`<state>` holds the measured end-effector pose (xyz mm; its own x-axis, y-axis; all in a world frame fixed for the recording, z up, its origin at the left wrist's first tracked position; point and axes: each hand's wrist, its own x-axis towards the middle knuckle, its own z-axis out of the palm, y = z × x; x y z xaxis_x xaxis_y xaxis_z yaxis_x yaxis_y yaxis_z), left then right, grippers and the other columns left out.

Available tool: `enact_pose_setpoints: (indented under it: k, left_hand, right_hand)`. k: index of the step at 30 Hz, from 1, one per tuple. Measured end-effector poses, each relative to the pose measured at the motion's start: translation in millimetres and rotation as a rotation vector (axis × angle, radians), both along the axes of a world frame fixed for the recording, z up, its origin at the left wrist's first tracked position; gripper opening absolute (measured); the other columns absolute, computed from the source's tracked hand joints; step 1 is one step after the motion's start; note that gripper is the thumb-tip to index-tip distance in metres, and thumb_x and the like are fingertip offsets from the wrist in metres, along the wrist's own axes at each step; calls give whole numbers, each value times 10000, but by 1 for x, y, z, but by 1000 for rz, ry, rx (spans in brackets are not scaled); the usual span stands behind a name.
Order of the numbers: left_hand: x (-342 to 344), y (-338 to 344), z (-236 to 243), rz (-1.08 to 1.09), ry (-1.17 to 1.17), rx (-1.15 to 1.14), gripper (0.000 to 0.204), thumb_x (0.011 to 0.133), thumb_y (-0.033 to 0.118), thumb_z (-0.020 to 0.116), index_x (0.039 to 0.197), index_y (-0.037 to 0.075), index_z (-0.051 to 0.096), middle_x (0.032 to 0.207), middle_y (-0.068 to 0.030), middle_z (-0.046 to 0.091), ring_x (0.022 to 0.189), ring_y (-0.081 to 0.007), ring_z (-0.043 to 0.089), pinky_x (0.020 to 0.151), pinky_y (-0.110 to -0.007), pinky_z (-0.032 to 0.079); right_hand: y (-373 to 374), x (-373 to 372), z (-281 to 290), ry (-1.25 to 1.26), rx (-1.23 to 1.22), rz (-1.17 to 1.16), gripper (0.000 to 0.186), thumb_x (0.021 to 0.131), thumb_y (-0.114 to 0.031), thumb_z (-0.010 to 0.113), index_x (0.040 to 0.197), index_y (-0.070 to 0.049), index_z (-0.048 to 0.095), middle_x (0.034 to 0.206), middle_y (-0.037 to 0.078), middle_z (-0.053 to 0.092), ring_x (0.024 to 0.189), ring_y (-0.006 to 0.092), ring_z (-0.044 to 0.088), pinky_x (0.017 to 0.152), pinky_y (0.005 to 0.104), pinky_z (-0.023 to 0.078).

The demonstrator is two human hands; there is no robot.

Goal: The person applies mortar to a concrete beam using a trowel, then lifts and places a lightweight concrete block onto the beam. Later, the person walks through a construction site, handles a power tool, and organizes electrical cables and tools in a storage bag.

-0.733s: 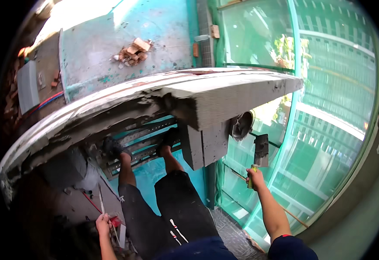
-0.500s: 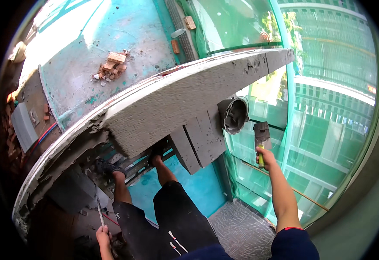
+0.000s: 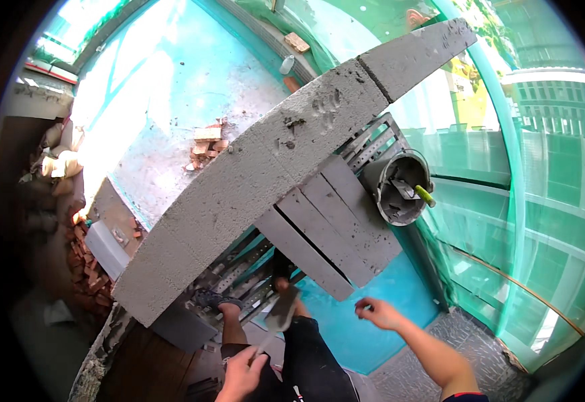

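Your left hand [image 3: 242, 375] grips a flat steel trowel [image 3: 280, 311]; your right hand [image 3: 376, 313] hangs loosely curled and empty near rough grey blocks [image 3: 326, 234]

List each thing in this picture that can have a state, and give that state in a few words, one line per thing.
left hand: closed on the trowel handle
trowel: held, blade raised toward the grey blocks
right hand: empty, fingers loosely curled
bucket: upright, mortar-caked, a tool with a green handle inside
block wall: top course laid, a joint showing
stacked blocks: lying side by side on scaffold
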<state>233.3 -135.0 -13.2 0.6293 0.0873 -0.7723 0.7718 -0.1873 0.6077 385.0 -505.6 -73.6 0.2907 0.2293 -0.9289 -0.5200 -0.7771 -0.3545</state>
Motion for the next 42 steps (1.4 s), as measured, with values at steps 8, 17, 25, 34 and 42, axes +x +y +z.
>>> enact_pose_setpoints:
  k: [8,17,25,34,42]
  left_hand:
    - [231,39,68,-249,-823,759,337,723,-49,668,1057,-11,635,891,-118,556,788,-272,544,698,-334,455]
    - [257,47,22,-321,-871,1091,364,773,-72,631,1133,-18,612,992,-127,565,917,-258,542,833,-331,444]
    - [206,-29,-104,-421,-498,325,213,893,121,552,1038,-28,602,1026,-141,600,950,-248,573,860,-340,446]
    - [274,-23,-395,11,304,85,618,865,484,555,1217,-24,554,1179,-154,591,1075,-254,548,949,-345,382]
    - [285,-19,-415,40,573,-19,496,801,370,576,1141,10,562,1117,-135,601,993,-255,580,843,-375,457]
  right_hand:
    - [-4,-119,-42,82,-107,-282,266,864,-223,614,1006,2,623,839,108,680,740,171,670,701,311,518]
    - [-53,-140,-206,92,-324,-996,233,867,-185,564,1054,-47,545,900,64,592,726,191,628,569,315,485]
    - [-105,-223,-306,287,-744,-1647,632,856,-556,515,1316,-149,365,1268,133,413,1149,392,438,970,552,357]
    - [-106,-196,-347,222,-165,-2142,756,850,-639,431,1436,-181,296,1502,77,268,1333,347,308,1050,570,247]
    - [-106,-197,-349,323,-119,-2034,748,780,-591,520,1382,-169,380,1413,99,392,1290,325,357,1028,551,267]
